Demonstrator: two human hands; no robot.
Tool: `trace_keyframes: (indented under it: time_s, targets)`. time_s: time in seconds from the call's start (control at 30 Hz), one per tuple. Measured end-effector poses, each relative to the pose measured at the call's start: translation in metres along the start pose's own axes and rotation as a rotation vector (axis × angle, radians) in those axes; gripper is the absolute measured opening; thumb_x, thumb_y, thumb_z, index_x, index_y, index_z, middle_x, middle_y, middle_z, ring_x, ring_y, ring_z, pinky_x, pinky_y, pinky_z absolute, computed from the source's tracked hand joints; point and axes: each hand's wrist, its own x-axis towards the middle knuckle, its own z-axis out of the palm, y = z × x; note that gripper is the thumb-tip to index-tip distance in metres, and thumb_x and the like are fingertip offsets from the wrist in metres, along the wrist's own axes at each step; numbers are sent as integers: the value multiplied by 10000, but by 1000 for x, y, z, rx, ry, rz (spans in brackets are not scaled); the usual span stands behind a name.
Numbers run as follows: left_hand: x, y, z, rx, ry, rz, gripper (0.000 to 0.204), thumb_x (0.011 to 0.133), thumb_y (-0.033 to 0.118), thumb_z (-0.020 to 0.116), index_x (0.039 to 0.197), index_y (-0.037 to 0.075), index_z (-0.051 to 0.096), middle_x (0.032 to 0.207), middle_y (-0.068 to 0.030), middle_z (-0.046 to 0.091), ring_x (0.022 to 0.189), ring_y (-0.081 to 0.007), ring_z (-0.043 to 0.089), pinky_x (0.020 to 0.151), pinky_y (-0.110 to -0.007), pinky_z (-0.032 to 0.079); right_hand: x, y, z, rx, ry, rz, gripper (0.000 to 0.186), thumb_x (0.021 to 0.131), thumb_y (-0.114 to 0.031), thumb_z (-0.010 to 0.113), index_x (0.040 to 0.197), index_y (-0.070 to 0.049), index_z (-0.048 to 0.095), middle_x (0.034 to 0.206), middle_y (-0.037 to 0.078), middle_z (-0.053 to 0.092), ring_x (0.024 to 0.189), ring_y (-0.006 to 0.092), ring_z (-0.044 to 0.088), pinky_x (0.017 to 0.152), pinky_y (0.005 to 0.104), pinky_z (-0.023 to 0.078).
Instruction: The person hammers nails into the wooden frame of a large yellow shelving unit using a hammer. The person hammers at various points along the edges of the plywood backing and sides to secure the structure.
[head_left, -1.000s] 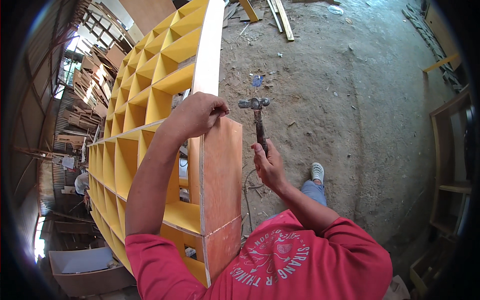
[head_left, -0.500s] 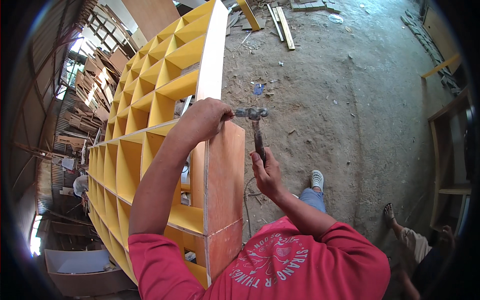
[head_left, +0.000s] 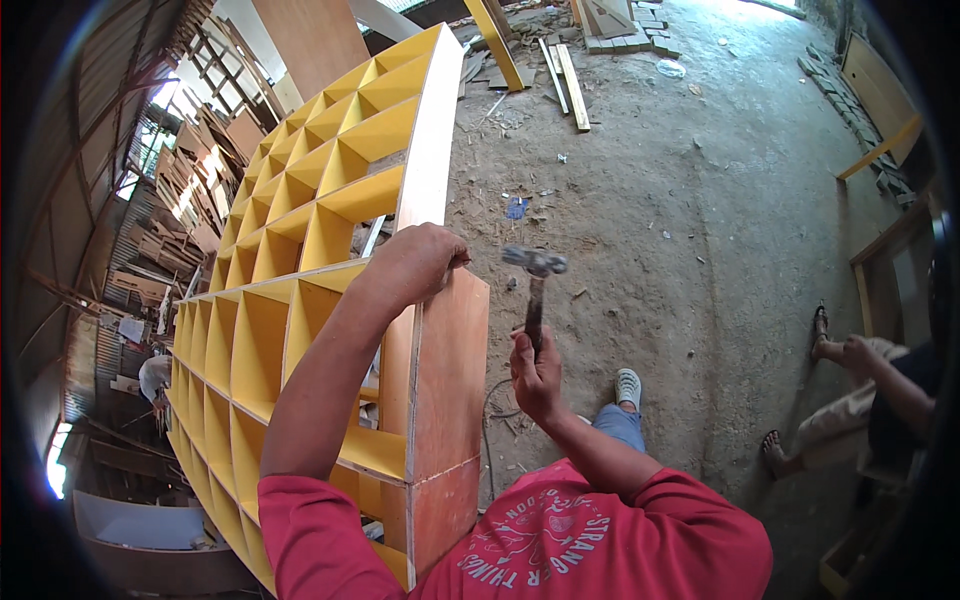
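A tall yellow shelf unit (head_left: 262,355) with many square compartments stands at my left, its side faced with bare wood panels. My left hand (head_left: 415,262) rests on its near edge, at the top of the reddish-brown plywood panel (head_left: 447,375). The fingers there are pinched together; whatever they hold is too small to make out. My right hand (head_left: 537,380) grips the handle of a hammer (head_left: 536,262). The metal head is raised to the right of my left hand, with a gap between them.
Another person (head_left: 880,390) is at the right edge beside a wooden cabinet frame (head_left: 885,285). Wood strips (head_left: 572,88) lie on the dirt floor ahead. A dark cable (head_left: 487,420) runs by the panel's foot. Scrap boards (head_left: 185,170) are piled far left.
The hammer has drawn back to the right, away from my left hand, which stays on the panel edge. My view has shifted slightly. More of the person at the right shows.
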Motion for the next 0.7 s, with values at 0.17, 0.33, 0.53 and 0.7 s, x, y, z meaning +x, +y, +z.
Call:
trace_keyframes:
  time_s: [0.17, 0.33, 0.53, 0.7]
  targets:
    - [2, -3, 4, -13, 4, -25, 203, 850, 8, 687, 1032, 35, 774, 1022, -163, 757, 975, -343, 724, 886, -430, 572, 16, 12, -6, -263, -86, -121, 210, 1113, -296, 537, 1088, -88, 522, 668, -58, 435, 505, 36, 384, 451, 243, 299]
    - [5, -5, 5, 8, 20, 24, 186, 854, 21, 691, 1020, 35, 775, 1004, -165, 758, 956, -351, 725, 880, -431, 575, 4, 10, -3, 50, 12, 6, 230, 1110, -305, 547, 1065, -79, 538, 685, -52, 476, 534, 44, 420, 467, 251, 333]
    - [2, -6, 6, -6, 38, 48, 184, 864, 38, 671, 1013, 59, 778, 1006, -169, 762, 963, -356, 729, 883, -447, 583, 7, 6, -7, -10, -28, 3, 216, 1110, -289, 537, 1058, -80, 543, 660, -54, 462, 535, 48, 421, 476, 256, 349]
    - [1, -7, 5, -57, -7, -29, 166, 884, 63, 667, 1009, 56, 776, 1008, -181, 757, 978, -362, 721, 896, -447, 576, 11, -6, -13, -278, -118, 55, 269, 1086, -306, 575, 1030, -44, 559, 694, -12, 520, 631, 109, 501, 576, 326, 408]
